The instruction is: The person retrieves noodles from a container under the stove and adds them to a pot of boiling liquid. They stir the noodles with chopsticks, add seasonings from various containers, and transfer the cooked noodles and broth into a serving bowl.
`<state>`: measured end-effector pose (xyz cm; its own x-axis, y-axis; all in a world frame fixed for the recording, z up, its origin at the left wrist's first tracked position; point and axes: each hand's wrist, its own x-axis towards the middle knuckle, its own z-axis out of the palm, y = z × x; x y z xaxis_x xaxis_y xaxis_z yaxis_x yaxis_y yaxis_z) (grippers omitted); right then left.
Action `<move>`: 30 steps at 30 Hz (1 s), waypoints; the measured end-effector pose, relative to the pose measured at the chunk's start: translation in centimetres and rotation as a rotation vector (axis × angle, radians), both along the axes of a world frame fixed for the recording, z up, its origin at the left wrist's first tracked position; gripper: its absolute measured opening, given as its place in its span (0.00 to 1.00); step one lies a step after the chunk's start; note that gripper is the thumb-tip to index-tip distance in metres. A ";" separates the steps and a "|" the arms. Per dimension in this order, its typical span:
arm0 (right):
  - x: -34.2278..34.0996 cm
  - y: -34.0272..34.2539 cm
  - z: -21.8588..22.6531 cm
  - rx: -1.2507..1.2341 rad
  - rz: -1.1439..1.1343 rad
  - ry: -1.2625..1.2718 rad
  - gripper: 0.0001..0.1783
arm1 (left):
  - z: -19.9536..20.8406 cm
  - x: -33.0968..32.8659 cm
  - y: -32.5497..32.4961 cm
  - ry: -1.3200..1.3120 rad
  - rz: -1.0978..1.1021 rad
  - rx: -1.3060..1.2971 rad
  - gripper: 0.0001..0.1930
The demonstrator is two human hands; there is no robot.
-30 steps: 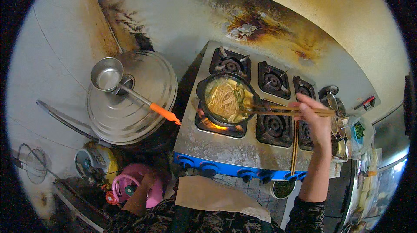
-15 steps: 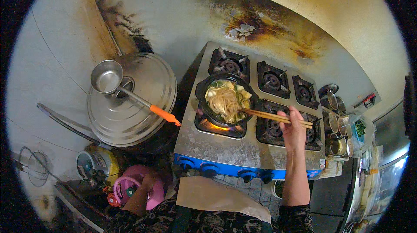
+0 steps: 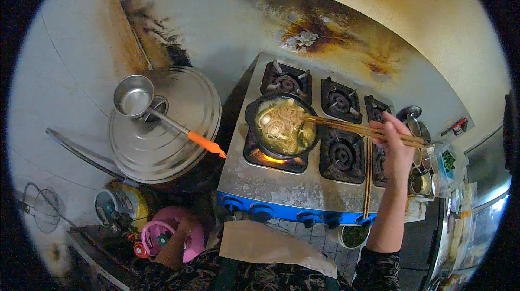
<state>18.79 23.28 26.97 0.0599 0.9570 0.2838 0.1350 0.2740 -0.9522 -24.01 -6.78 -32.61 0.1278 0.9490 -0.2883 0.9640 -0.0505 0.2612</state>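
Note:
My right hand [image 3: 396,138] is closed around long wooden chopsticks [image 3: 352,126], reaching in from the right. Their tips are in the noodles [image 3: 287,116] at the right side of a black pot [image 3: 252,128]. Broth, pale pieces and greens show around the noodles. The pot sits over a lit burner at the front left of the stove [image 3: 292,191]. My left hand [image 3: 186,227] hangs low in shadow by a pink plastic basin [image 3: 172,215]; its fingers cannot be made out.
A metal ladle [image 3: 134,96] with an orange handle lies on a large lidded pot [image 3: 162,155] at left. Another pair of chopsticks [image 3: 369,177] rests across the stove's front right. Metal containers [image 3: 420,180] and a bag of greens [image 3: 448,161] stand beyond; a bowl of greens [image 3: 355,235] is below.
My right hand has moved right and slightly up with the chopsticks, whose tips shifted up. The noodles have been pulled about, and more broth shows. My left hand has stayed in place.

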 end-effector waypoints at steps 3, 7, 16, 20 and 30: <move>0.7 -0.8 1.6 0.094 -0.013 -0.114 0.16 | 0.5 0.3 0.2 0.011 -0.009 0.015 0.12; -0.5 -2.3 1.6 0.070 0.087 -0.179 0.16 | 0.9 0.2 0.0 0.025 -0.008 0.022 0.12; -0.8 -0.1 -9.3 -0.241 0.102 0.320 0.19 | 5.0 1.3 1.7 -0.151 0.090 0.211 0.12; -0.8 -0.3 -11.7 -0.286 0.059 0.576 0.20 | 6.2 0.9 0.9 -0.217 0.091 0.286 0.11; 1.1 -0.9 -11.9 -0.303 -0.065 0.819 0.19 | 2.6 -0.5 0.5 0.275 -0.217 0.193 0.08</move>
<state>19.87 22.43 15.04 0.1910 0.9718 -0.1380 -0.6165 0.0093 -0.7873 -24.47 -6.28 -29.98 0.2743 0.9485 -0.1586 0.9581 -0.2837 -0.0399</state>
